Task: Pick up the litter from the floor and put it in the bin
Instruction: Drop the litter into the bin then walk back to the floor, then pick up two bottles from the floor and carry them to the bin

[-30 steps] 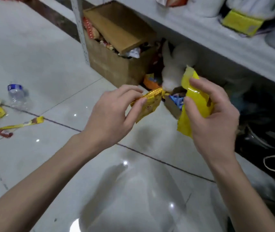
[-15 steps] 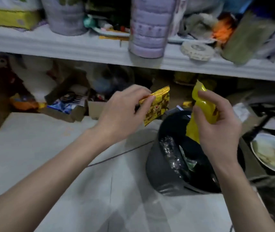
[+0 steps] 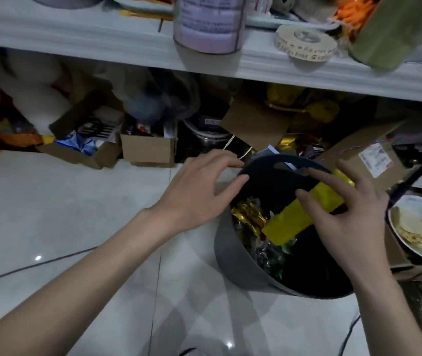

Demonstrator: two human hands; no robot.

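A dark grey round bin stands on the white tiled floor, part full of wrappers. A crumpled gold wrapper lies inside it near the left wall. My left hand hovers over the bin's left rim, fingers spread, holding nothing. A long yellow wrapper hangs tilted over the bin's opening. My right hand is just above it with fingers splayed and the thumb near its upper edge; no finger is closed around it.
A white shelf with a pink canister runs above. Open cardboard boxes and clutter fill the space under it behind the bin. A white plate with food scraps sits right of the bin. A thin cable crosses the floor.
Both hands moved down over the bin. The left hand let go of the gold wrapper, which now lies inside. The right hand's fingers spread off the yellow wrapper.
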